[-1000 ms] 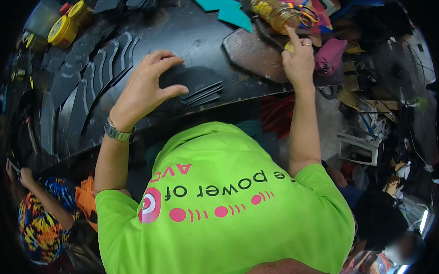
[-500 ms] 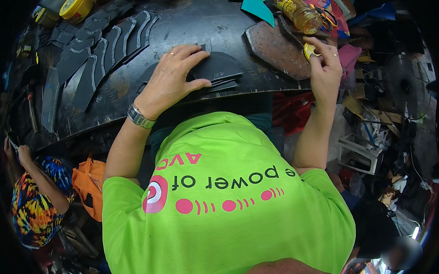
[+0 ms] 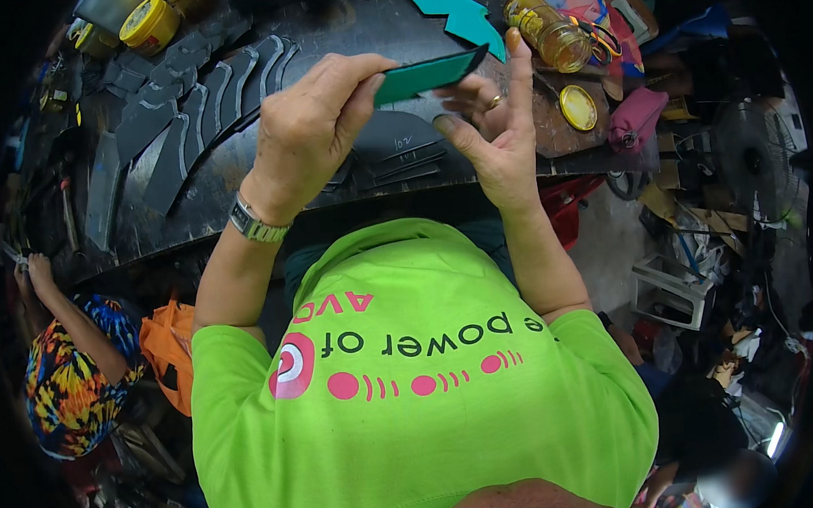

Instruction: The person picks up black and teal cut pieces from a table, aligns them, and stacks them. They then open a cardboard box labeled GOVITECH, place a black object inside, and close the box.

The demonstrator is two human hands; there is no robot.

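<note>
Raised over the dark table, my left hand [image 3: 308, 132] pinches a thin flat piece [image 3: 432, 77], teal on the face toward me with a black edge. My right hand [image 3: 501, 130] is open beside the piece's far end, index finger stretched up, thumb apart, other fingers blurred. A yellowish smear shows on the index fingertip. Below the hands, a stack of black cut pieces [image 3: 398, 147] with pale markings lies at the table's near edge. Right of my right hand, a small round yellow tin [image 3: 579, 107] with pale contents rests on a worn brown board [image 3: 550, 132].
Rows of black cut pieces [image 3: 191, 118] cover the table's left side, near yellow tubs [image 3: 150, 26]. Teal pieces [image 3: 456, 15], a jar of amber liquid [image 3: 551, 34] and a pink pouch [image 3: 639, 119] lie at the far right. Another person [image 3: 83, 364] works at left. A fan [image 3: 752, 152] stands right.
My left hand has lifted a teal-faced piece up from the black stack. My right hand has let go of the yellow tin, leaving it on the board, and moved left to the piece.
</note>
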